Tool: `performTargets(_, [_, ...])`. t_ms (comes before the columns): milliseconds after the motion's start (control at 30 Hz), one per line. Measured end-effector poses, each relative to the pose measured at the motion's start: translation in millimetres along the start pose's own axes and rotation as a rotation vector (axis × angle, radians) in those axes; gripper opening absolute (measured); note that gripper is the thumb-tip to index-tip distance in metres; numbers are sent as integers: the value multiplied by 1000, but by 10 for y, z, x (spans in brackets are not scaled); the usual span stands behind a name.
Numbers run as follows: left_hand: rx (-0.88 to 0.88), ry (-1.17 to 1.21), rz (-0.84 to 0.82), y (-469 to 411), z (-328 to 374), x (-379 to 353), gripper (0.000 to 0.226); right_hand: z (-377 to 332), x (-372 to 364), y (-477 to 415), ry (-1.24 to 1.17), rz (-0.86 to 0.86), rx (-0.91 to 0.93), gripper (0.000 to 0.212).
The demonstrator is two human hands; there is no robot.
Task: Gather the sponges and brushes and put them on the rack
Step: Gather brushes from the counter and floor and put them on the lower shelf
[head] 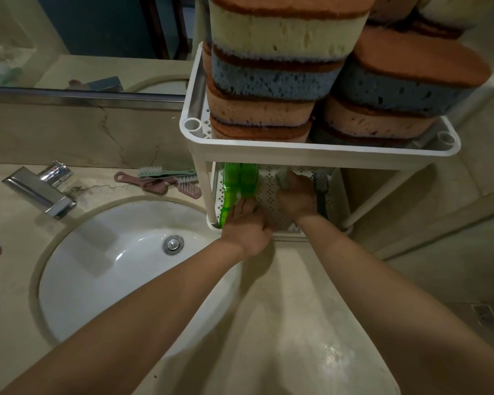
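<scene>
Both of your arms reached toward 12 o'clock into the lower shelf (268,192) of the white rack (311,153), which stood on the worktop (297,323) at about 3 o'clock from the sink (103,266).

Your left hand (247,228) lay at the shelf's front edge with its back to the camera. Its fingers met the handle end of the green brushes (247,181), a pair lying side by side at the shelf's 9 o'clock end with their bristle heads pointing to 12. I could not tell whether that hand gripped a handle or only touched it, as the fingertips were hidden.

Your right hand (298,196) sat further in, fingers curled over a pale-bristled brush (281,176) whose bristles stuck out at the hand's 11 o'clock. A dark brush (321,189) lay on the shelf just beside that hand, at its 3 o'clock.

The sponges (271,81) filled the rack's top tier in two stacks, orange, blue and cream, rising out of view at 12 o'clock.

Several loose brushes (166,179), pink and mint, lay in a heap on the worktop at the sink's 12 o'clock, just beside the rack's leg. The tap (39,191) stood at the sink's 10 o'clock.
</scene>
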State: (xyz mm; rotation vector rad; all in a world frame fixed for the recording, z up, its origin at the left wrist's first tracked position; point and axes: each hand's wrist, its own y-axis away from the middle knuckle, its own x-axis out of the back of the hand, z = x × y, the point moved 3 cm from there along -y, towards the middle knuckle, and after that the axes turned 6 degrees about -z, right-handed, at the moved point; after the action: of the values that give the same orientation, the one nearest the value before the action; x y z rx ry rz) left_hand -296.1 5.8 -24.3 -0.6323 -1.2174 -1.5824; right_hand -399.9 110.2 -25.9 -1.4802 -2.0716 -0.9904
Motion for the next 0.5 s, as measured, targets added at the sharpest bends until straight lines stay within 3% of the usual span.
performTargets(100, [-25, -18, 31, -25, 43, -7, 47, 26, 13, 58, 212, 2, 150, 47])
performTargets(200, [-25, -21, 25, -45, 58, -31, 50, 110, -6, 116, 416, -116, 238, 51])
performTargets(300, [-12, -18, 17, -61, 62, -44, 50, 187, -20, 117, 534, -220, 148, 67])
performTargets(500, [0, -29, -24, -78, 48, -53, 56, 331, 24, 77, 539, -252, -95, 81])
